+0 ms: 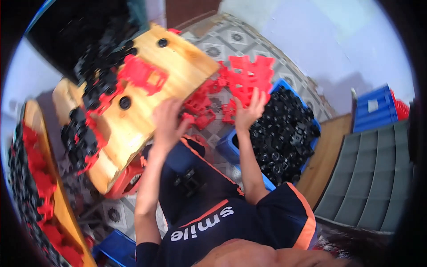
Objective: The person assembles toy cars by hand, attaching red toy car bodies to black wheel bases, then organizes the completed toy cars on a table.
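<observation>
By the wooden table [191,62], left fingers [167,108] hover loosely spread; outstretched right fingers [255,99] grasp red frames [250,73].

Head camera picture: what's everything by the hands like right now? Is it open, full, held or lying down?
Right hand: gripping.
Red plastic parts: held in the right hand.
Left hand: open, a bit blurred.
Blue bin: open-topped, filled.
Black parts: heaped loosely in the bin.
Wooden table: partly covered.
Black wheel: lying flat on the table.
</observation>
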